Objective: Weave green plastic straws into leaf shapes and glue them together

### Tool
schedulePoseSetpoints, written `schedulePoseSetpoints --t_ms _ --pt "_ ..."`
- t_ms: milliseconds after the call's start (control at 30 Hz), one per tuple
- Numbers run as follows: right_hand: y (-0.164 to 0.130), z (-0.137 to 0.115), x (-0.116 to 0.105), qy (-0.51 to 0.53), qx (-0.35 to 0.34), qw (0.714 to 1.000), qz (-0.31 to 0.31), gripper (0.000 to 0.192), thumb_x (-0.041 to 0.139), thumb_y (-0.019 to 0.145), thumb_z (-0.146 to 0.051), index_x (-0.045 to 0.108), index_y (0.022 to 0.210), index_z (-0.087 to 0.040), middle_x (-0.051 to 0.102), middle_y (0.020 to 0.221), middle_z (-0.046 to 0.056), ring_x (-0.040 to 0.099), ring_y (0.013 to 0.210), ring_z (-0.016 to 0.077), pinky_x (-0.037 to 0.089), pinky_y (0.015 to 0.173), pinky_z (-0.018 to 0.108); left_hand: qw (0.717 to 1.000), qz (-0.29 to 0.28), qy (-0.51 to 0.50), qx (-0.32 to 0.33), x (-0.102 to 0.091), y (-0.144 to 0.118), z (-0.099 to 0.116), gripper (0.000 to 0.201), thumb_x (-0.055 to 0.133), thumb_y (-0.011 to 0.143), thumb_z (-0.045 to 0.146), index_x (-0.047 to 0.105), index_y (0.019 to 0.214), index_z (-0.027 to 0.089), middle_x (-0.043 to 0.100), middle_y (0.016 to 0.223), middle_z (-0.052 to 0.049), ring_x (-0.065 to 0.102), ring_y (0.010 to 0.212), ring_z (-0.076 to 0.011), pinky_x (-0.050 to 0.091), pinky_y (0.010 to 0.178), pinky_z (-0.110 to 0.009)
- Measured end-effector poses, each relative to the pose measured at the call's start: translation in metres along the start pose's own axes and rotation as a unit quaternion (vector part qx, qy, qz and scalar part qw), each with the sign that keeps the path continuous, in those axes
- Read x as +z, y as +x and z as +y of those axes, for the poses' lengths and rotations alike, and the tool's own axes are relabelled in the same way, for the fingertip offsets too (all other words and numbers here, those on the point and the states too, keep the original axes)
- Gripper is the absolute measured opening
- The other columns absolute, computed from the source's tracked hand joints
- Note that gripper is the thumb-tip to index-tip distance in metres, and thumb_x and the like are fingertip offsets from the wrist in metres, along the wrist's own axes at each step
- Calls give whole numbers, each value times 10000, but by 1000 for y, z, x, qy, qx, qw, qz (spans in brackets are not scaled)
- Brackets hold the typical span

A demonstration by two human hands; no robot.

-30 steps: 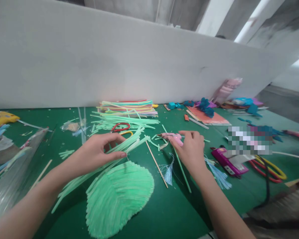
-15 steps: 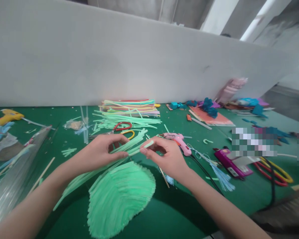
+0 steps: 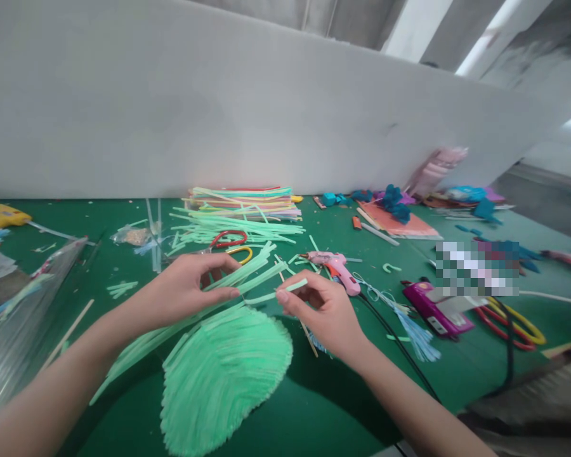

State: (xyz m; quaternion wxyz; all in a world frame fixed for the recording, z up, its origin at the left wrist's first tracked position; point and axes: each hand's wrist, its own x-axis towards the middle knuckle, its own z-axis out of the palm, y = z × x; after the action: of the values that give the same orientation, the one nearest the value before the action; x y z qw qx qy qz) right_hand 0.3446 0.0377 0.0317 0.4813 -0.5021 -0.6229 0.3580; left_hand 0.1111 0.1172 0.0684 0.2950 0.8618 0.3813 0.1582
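Note:
My left hand [image 3: 193, 289] is closed round a bundle of light green pipe cleaners [image 3: 143, 349], which fans out past the fingers toward the upper right. Between thumb and fingertips, my right hand [image 3: 314, 311] pinches one green pipe cleaner [image 3: 261, 297]; its tip pokes out above the fingers and its other end runs back to the left hand. Just below both hands is a broad leaf shape [image 3: 228, 381] of green pipe cleaners laid side by side. Its upper edge lies close to the left hand's thumb.
Piles of pipe cleaners [image 3: 238, 230] lie at the back, with red-and-yellow-handled scissors [image 3: 229, 239] in front. A pink glue gun [image 3: 335, 266] with a black cord rests right of centre. Clear plastic sleeves [image 3: 33, 324] and a yellow glue gun [image 3: 2, 219] are on the left, a purple device [image 3: 435, 308] on the right.
My right hand has moved a little right and down, drawing its pipe cleaner apart from the bundle. The left hand keeps its hold. The whole view has shifted slightly.

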Motion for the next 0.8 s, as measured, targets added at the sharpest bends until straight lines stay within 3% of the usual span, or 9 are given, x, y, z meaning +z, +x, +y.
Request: schedulePoseSetpoints --t_ms 267,333,400,467,533,633,800 --pt "-12 -12 0 -87 -57 994 -11 83 640 872 -280 674 826 -218 693 761 1 627 647 125 471 564 221 1000 -1 26 -9 5 5 -2 366 594 824 550 642 1015 242 656 862 14 565 702 -164 444 629 -290" --pt "-11 -13 3 -111 -79 991 -16 85 637 870 -272 679 828 -211 693 755 3 615 648 124 455 559 219 999 12 44 -16 11 6 -4 369 577 849 518 633 1078 234 684 982 -12 608 799 -191 483 702 -318" --pt "-7 -13 7 -127 -91 987 -31 82 634 866 -253 672 817 -200 680 728 -1 602 634 118 449 560 216 994 64 85 -6 19 0 -4 406 542 887 464 587 1198 207 656 1192 -65 613 1014 -241 492 869 -379" --pt "-2 -10 10 -143 -91 984 -58 87 635 856 -224 651 777 -191 660 698 -12 587 613 108 445 566 213 976 147 158 28 32 -16 -2 436 490 925 401 534 1288 164 575 1348 -119 517 1236 -283 395 1052 -449" --pt "2 -6 12 -161 -88 979 -86 104 643 845 -209 631 744 -188 643 681 -21 577 606 102 436 570 209 958 185 212 59 50 -40 2 377 424 958 340 569 1263 172 572 1368 -113 502 1278 -268 385 1078 -431" --pt "4 -3 14 -174 -87 973 -123 87 656 839 -206 634 758 -188 646 694 -27 582 617 96 435 587 203 934 167 279 148 84 -75 7 379 418 965 349 575 1270 189 646 1309 -75 586 1205 -225 441 1029 -361" --pt "5 -5 14 -203 -113 953 -195 84 640 874 -242 669 818 -187 667 774 1 611 680 115 462 654 225 910 146 362 141 127 -94 1 779 455 871 633 443 1399 61 540 1403 -193 525 1278 -318 438 991 -430"
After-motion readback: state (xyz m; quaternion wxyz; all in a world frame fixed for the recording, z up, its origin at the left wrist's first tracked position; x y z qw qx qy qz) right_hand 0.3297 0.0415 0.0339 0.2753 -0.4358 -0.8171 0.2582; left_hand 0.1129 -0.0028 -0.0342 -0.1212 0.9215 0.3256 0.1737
